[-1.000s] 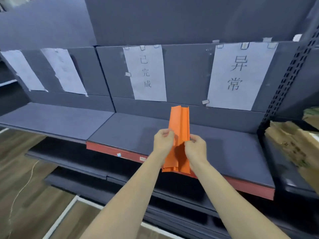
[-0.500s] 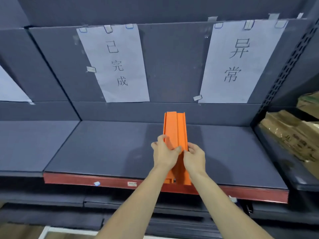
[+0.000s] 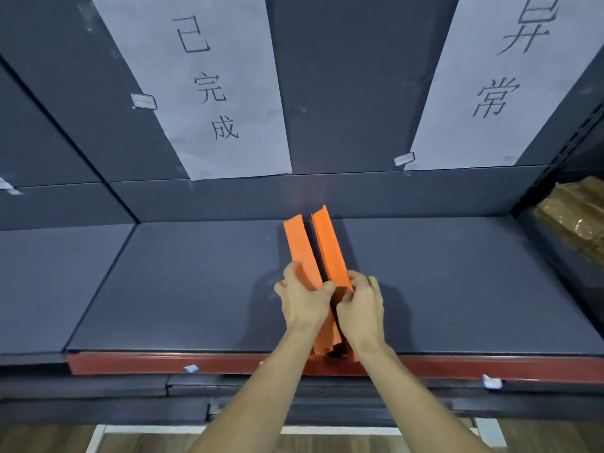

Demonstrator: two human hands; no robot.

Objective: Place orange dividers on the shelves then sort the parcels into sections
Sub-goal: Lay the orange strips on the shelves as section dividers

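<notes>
Two long orange dividers lie lengthwise over the dark grey shelf [image 3: 183, 282], running from its red front edge toward the back wall. My left hand [image 3: 302, 304] grips the left orange divider [image 3: 299, 248] near its front end. My right hand [image 3: 361, 308] grips the right orange divider [image 3: 330, 245] beside it. A narrow dark gap separates the two strips at their far ends. Their near ends are hidden behind my hands and wrists. I cannot tell whether the strips rest on the shelf or hover just above it.
Two white paper labels with black characters hang on the back panel, the left label [image 3: 209, 80] and the right label [image 3: 503, 80]. Brown parcels [image 3: 575, 217] fill the bay at the right. A neighbouring shelf [image 3: 49, 282] lies left. Lower shelves and wood floor are below.
The view has closed in on the shelf. The orange strips, held together as one bundle before, are now spread apart into two, one in each hand, reaching further toward the back wall.
</notes>
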